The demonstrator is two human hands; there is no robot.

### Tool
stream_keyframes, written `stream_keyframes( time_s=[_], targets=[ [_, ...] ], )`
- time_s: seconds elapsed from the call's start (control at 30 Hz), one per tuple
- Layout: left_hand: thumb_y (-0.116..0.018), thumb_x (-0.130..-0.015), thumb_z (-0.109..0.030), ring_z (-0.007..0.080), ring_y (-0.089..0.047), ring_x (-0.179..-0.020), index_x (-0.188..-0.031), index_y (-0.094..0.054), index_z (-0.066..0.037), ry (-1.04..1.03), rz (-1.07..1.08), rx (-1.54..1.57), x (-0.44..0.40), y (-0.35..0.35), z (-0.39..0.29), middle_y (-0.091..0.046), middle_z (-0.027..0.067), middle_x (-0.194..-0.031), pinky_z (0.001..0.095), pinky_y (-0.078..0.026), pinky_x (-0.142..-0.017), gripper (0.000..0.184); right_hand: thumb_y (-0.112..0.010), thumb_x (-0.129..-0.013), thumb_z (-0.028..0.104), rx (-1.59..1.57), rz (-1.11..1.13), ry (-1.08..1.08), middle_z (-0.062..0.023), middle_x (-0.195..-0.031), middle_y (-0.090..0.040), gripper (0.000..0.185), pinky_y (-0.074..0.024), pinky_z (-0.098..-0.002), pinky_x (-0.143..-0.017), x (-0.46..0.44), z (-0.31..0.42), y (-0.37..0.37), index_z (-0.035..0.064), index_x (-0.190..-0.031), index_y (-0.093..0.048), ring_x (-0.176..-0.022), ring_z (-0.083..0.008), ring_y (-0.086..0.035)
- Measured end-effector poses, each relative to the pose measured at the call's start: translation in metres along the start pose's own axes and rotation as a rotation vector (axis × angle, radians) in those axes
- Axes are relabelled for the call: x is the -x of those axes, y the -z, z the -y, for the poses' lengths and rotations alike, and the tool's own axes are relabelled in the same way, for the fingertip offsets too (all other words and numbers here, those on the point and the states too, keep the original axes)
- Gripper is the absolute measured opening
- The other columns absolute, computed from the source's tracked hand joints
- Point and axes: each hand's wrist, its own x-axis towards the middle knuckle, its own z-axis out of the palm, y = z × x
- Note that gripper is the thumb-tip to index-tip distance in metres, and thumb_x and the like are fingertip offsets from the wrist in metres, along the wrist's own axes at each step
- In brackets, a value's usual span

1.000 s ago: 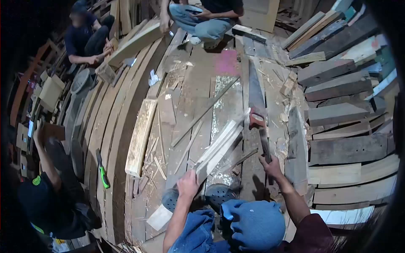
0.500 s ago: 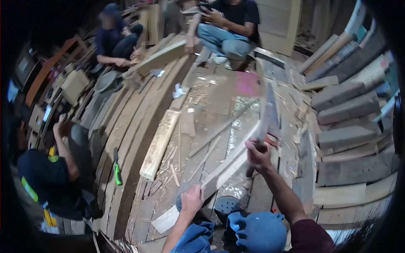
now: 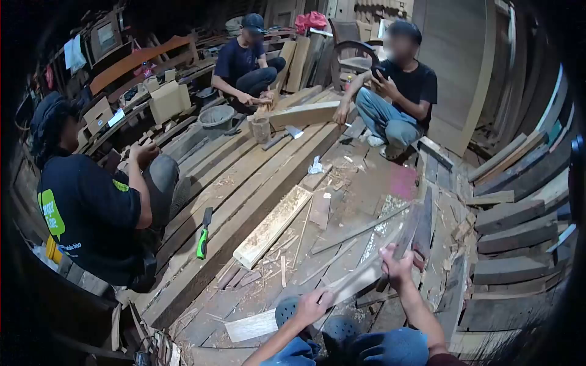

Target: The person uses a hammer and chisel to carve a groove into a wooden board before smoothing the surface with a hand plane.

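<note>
My left hand is closed on the near end of a long pale wooden board, which slants away to the upper right. Beside the board, my right hand is a fist around a dark-handled tool; its far part is blurred and its kind unclear. A handsaw with a brown handle lies just right of that hand. Below my left hand, a short pale plank rests on the floor near my clog.
Thick beams run along the left, bearing a green-handled chisel and a hatchet. A pale plank lies among shavings. Three people sit or squat around: left, back and right. Stacked timber lines the right.
My view has tilted up and turned left, so the scene sits lower and farther right. My left hand keeps its hold on the board, and my right fist still holds the tool.
</note>
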Motion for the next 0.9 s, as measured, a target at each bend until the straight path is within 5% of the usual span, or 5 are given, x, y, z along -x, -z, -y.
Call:
stream_keyframes(
  time_s=[0.2,0.3,0.43,0.5,0.9],
  targets=[
    [-0.066,-0.088,-0.025,0.0281,-0.07,-0.081,-0.103,-0.069,-0.003,0.086,0.092,0.231,-0.009,-0.003,-0.011,-0.07,0.017,-0.093,0.0335,-0.054,-0.07,0.027,-0.077,-0.082,0.013,0.225,0.121,0.028,0.0051,-0.063,-0.054,0.02,-0.0393,-0.0218,-0.049,0.014,-0.002,-0.027,-0.0003,-0.091,-0.065,-0.055,-0.0038,-0.05],
    [-0.064,-0.092,-0.021,0.0137,-0.068,-0.081,-0.101,-0.071,-0.003,-0.118,0.074,0.272,-0.016,0.007,-0.026,-0.071,0.0126,-0.088,0.0277,-0.053,-0.072,0.022,-0.078,-0.081,0.015,0.4,0.196,0.076,0.0046,-0.067,-0.058,0.024,-0.0434,-0.0233,-0.056,0.022,0.012,-0.035,-0.0017,-0.093,-0.067,-0.061,-0.0042,-0.052],
    [-0.067,-0.09,-0.023,0.0143,-0.069,-0.077,-0.098,-0.071,-0.002,-0.443,-0.007,0.136,-0.03,0.004,-0.028,-0.071,0.0111,-0.084,0.0295,-0.053,-0.07,0.023,-0.079,-0.081,0.017,0.717,0.22,0.071,0.002,-0.075,-0.062,0.023,-0.0466,-0.026,-0.063,0.041,0.049,-0.047,0.0003,-0.092,-0.067,-0.07,-0.0069,-0.056],
    [-0.074,-0.083,-0.018,0.0153,-0.07,-0.081,-0.095,-0.071,-0.004,-0.04,0.162,0.436,-0.033,0.019,-0.06,-0.07,0.0137,-0.084,0.0283,-0.053,-0.069,0.019,-0.079,-0.08,0.017,0.56,0.172,0.024,0.0012,-0.078,-0.062,0.023,-0.0463,-0.0256,-0.065,0.045,0.044,-0.043,0.0016,-0.092,-0.067,-0.073,-0.007,-0.056],
    [-0.067,-0.087,-0.006,0.0102,-0.067,-0.081,-0.107,-0.068,0.004,0.277,0.152,0.563,-0.076,0.007,-0.058,-0.073,0.0076,-0.09,0.0225,-0.053,-0.073,0.023,-0.077,-0.083,0.021,0.006,0.199,-0.303,0.0046,-0.064,-0.054,0.038,-0.0294,-0.0215,-0.042,0.015,0.003,-0.037,-0.0012,-0.111,-0.064,-0.047,-0.003,-0.043]
  ],
)
